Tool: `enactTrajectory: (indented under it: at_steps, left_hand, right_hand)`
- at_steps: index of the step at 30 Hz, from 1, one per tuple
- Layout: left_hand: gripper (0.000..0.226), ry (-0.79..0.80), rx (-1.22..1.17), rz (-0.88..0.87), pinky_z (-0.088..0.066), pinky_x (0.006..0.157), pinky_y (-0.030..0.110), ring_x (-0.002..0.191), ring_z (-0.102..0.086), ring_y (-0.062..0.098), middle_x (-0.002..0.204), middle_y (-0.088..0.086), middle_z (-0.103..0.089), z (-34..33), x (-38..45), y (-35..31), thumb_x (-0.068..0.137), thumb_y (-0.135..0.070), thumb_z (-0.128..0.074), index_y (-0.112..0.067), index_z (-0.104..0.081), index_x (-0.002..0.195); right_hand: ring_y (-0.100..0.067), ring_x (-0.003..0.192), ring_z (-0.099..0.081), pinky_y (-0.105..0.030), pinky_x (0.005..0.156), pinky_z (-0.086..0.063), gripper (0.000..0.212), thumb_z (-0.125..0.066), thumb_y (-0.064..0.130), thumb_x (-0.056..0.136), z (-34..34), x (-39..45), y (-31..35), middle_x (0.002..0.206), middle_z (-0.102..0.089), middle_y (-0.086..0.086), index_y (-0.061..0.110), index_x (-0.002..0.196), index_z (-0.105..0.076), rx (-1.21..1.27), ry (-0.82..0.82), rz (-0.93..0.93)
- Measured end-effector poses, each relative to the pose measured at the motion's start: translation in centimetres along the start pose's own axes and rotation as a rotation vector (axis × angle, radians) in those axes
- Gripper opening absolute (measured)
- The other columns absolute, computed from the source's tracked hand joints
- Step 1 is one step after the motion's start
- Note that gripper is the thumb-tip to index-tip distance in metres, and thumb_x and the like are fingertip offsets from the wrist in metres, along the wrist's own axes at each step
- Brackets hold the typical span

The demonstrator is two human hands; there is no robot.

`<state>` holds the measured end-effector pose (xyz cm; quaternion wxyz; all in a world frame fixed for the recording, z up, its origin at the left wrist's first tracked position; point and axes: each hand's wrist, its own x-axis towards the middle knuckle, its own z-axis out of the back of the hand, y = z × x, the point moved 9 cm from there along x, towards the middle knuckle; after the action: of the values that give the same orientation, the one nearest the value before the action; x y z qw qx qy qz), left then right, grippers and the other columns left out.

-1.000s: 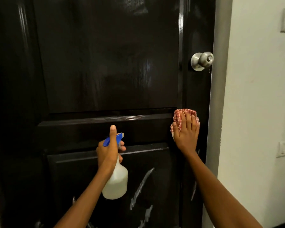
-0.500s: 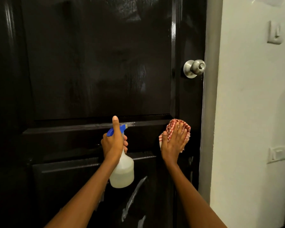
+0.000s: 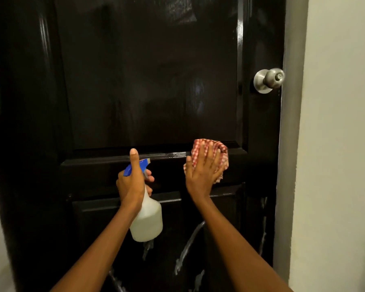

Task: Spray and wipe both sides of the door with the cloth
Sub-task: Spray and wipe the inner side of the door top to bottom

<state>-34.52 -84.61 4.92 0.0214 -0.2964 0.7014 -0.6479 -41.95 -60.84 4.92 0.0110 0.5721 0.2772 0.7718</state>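
Black door (image 3: 152,81), one knob (image 3: 269,80); left hand (image 3: 131,184) grips one spray bottle (image 3: 148,222); right hand (image 3: 202,175) flat on one cloth (image 3: 220,150)

Home: panelled door (image 3: 152,70), round knob (image 3: 269,80), plaster wall (image 3: 335,144).

1. A single head-worn, wide-angle view looks forward and slightly down along both forearms at the door (image 3: 152,81), which stands close in front.
2. The left hand (image 3: 132,184) and right hand (image 3: 201,175) sit just below the frame's middle.
3. Up and to the right of the hands the knob (image 3: 269,80) shows; the wall (image 3: 341,144) fills the right edge.
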Motion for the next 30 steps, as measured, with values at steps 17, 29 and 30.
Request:
enactTrajectory:
  at_steps: [17, 29, 30]
  left_hand:
    - [0.078, 0.056, -0.023, 0.015, -0.044, 0.041, 0.029, 0.041, -0.051, 0.016, 0.069, 0.011, -0.068, 0.0, -1.3, 0.9, 0.089, -0.079, -0.039, -0.009, -0.072, 0.082]
    - [0.090, 0.177, -0.015, 0.025, -0.044, 0.044, 0.029, 0.042, -0.051, 0.019, 0.069, 0.015, -0.069, -5.6, -2.8, 1.1, 0.083, -0.082, -0.037, 0.003, -0.068, 0.083]
    - [0.089, 0.173, -0.022, 0.028, -0.044, 0.043, 0.028, 0.042, -0.051, 0.019, 0.067, 0.013, -0.068, -5.7, -2.8, 1.1, 0.084, -0.081, -0.038, 0.003, -0.068, 0.082]
  right_hand:
    - [-0.023, 0.154, -0.021, -0.055, 0.120, -0.023, 0.061, -0.042, 0.057, 0.101, 1.2, 0.2, 0.7, 0.164, -0.028, 0.003, 0.029, 0.155, -0.038, -0.180, 0.068, 0.521]
    - [-0.025, 0.156, 0.001, -0.059, 0.123, -0.003, 0.068, -0.036, 0.055, 0.102, 5.2, 3.4, -9.4, 0.169, -0.010, 0.001, 0.026, 0.161, -0.015, -0.110, 0.031, -0.014]
    - [-0.027, 0.156, 0.001, -0.060, 0.122, -0.002, 0.068, -0.037, 0.054, 0.102, 4.7, 2.7, -8.5, 0.169, -0.010, 0.001, 0.027, 0.161, -0.014, -0.099, 0.041, 0.015]
